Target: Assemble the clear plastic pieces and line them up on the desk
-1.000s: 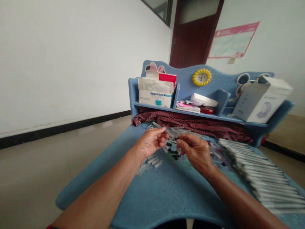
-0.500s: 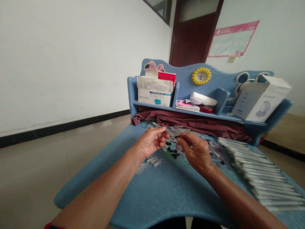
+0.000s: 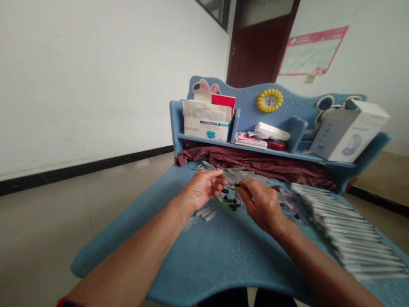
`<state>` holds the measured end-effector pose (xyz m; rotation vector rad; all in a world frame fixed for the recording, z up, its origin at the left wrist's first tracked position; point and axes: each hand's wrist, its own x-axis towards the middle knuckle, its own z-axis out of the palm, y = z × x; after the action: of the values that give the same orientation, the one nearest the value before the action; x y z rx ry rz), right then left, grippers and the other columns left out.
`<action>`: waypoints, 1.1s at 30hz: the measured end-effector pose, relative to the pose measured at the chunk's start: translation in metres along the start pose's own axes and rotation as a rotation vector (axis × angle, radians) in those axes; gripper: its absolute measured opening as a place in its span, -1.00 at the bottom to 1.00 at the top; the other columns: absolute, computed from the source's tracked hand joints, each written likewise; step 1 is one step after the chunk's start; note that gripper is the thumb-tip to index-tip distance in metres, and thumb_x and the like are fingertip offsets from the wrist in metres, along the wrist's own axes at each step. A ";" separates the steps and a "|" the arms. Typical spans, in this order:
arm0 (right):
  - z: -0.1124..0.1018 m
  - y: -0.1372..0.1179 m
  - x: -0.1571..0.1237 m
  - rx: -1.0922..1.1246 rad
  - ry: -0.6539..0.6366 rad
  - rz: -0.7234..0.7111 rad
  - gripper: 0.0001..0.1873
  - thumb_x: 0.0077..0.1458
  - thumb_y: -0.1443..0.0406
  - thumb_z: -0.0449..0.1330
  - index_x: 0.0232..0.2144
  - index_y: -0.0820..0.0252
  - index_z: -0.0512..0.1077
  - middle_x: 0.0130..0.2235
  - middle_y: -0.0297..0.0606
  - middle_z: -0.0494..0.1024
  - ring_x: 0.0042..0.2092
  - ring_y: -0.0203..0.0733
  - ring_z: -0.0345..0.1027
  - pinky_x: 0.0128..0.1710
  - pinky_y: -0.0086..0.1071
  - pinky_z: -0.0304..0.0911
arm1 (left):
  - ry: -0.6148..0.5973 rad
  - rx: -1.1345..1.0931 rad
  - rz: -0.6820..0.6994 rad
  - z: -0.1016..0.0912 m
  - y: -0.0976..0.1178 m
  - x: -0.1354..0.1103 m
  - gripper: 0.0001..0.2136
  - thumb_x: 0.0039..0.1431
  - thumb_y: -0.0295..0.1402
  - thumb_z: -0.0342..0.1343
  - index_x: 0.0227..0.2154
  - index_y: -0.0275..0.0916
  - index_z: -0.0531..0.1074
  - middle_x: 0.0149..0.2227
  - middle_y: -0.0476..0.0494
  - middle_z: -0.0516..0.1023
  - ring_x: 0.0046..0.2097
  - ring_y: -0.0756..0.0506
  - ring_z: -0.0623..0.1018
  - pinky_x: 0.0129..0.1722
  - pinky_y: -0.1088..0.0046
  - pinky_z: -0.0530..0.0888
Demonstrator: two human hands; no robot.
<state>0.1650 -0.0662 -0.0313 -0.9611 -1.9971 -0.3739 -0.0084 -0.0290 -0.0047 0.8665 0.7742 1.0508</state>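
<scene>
My left hand is closed over the middle of the table, thumb and forefinger pinched. What they grip is too small and blurred to tell from the pale pieces behind. My right hand pinches a small black piece between thumb and fingers, a short way right of my left fingertips. Below the hands lie several loose black pieces. Translucent thin pieces are strewn just behind them. Several short whitish tubes rest beneath my left wrist.
Long whitish tubes lie in a row at the right of the blue table. A crumpled checked cloth runs along the back. On the shelf above stand a face-mask box and a white carton.
My right hand has turned slightly, and the black piece in its fingers shows more clearly. My left hand stays almost where it was. The view has shifted a little.
</scene>
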 end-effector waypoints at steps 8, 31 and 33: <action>-0.002 0.002 0.000 -0.085 -0.036 -0.082 -0.79 0.13 0.31 -0.01 -0.36 0.23 0.42 -0.49 -0.22 0.49 -0.45 -0.25 0.35 -0.38 -0.42 0.19 | -0.010 0.036 0.025 -0.001 -0.002 0.002 -0.91 -0.03 -0.44 0.09 -0.56 -0.37 0.39 -0.62 -0.13 0.49 -0.66 0.06 0.39 -0.72 0.62 0.28; 0.000 -0.009 0.000 0.364 -0.121 0.404 -0.71 0.09 0.19 0.00 -0.55 0.20 0.36 -0.65 -0.34 0.36 -0.61 -0.35 0.22 -0.58 -0.49 0.10 | -0.043 0.108 0.097 0.000 -0.006 0.002 -0.93 -0.03 -0.46 0.10 -0.54 -0.37 0.36 -0.60 -0.14 0.48 -0.65 0.05 0.40 -0.70 0.59 0.32; 0.000 -0.011 0.001 0.537 -0.161 0.503 -0.68 0.09 0.15 0.00 -0.57 0.21 0.33 -0.64 -0.34 0.38 -0.63 -0.36 0.23 -0.62 -0.50 0.11 | -0.041 0.118 0.098 0.000 -0.006 0.002 -0.92 -0.04 -0.46 0.10 -0.54 -0.37 0.36 -0.61 -0.14 0.48 -0.65 0.05 0.40 -0.70 0.59 0.32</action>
<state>0.1568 -0.0730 -0.0294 -1.1088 -1.7679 0.5063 -0.0052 -0.0287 -0.0101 1.0320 0.7717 1.0785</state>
